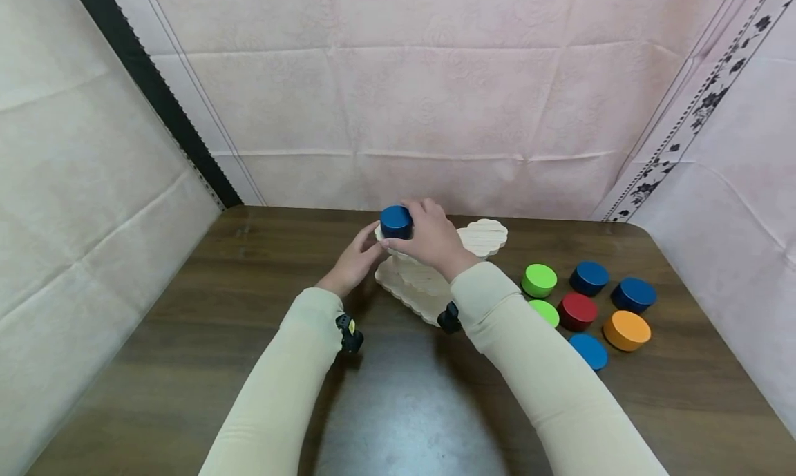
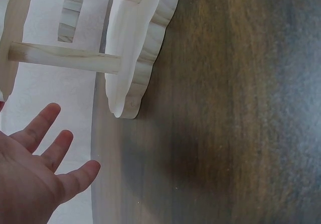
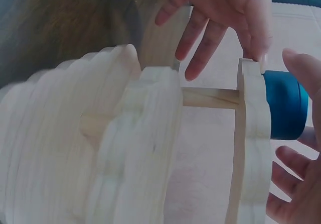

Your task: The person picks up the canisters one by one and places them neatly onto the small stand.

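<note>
Both arms in cream sleeves reach forward over the dark brown wooden counter [image 1: 186, 365], meeting at its far middle. The right hand [image 1: 432, 240] is raised with its back up, fingers curled loosely around a dark blue round wooden puck [image 1: 396, 222], which sits on the top tier of a pale unpainted wooden stand with scalloped shelves [image 1: 481, 235]. In the right wrist view the puck [image 3: 285, 105] rests flat against the top shelf [image 3: 248, 148], with a thumb above it and fingers [image 3: 288, 176] below it; how firmly they press I cannot tell. The left hand [image 1: 354, 262] comes in from the left side of the stand, fingers straight and spread, holding nothing; its fingertips lie at the edge of the top shelf just beside the puck. In the left wrist view the same hand [image 2: 35, 171] shows relaxed, parted fingers, apart from the stand's lower scalloped shelf [image 2: 138, 58].

The stand is 1, with dowels [image 2: 65, 57] joining its shelves. To its right on the counter lie 7 more round pucks in a loose cluster: 2 green [image 1: 539, 280], 3 blue [image 1: 589, 278], 1 red [image 1: 577, 310] and 1 orange [image 1: 627, 330]. Pink cloth [image 1: 435, 103] hangs behind the counter.
</note>
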A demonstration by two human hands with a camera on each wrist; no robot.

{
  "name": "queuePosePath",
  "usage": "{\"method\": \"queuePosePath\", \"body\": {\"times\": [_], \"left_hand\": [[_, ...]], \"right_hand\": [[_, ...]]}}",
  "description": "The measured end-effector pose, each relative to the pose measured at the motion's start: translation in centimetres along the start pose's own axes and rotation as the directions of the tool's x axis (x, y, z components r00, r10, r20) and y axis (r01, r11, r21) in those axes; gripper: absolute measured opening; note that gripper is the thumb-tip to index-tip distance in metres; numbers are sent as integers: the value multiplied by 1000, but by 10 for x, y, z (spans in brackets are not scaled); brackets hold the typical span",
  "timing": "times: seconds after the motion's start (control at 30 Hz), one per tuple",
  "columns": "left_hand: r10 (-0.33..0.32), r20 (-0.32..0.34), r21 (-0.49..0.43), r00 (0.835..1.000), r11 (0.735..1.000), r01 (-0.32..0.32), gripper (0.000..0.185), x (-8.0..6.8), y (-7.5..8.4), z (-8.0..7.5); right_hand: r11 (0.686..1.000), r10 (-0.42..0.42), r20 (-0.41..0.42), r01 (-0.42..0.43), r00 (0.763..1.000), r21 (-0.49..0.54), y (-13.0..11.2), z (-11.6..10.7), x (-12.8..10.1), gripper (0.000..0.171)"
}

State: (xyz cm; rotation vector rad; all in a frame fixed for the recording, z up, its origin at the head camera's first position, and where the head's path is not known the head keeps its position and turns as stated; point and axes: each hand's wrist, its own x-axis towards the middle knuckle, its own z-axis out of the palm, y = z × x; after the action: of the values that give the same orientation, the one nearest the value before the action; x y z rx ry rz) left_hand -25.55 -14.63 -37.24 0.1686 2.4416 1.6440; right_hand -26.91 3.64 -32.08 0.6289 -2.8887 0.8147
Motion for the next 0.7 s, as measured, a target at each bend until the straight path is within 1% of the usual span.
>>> {"method": "queuePosePath", "body": {"times": [0.23,0.5,0.7], "left_hand": [[-11,-11,-8,1000,1000,11,64,-1,1,2],[-21,-37,-7,999,1000,20,63,1,-1,3],[-17,-47,7,999,1000,18,63,2,-2,4]], "right_hand": [[992,-71,-83,62,994,-111,6,-7,-16,87],[977,-148,-150,121,977,-176,11,-19,-38,88],[964,-204,-168,168,964,-206,13,-27,-59,86]]}}
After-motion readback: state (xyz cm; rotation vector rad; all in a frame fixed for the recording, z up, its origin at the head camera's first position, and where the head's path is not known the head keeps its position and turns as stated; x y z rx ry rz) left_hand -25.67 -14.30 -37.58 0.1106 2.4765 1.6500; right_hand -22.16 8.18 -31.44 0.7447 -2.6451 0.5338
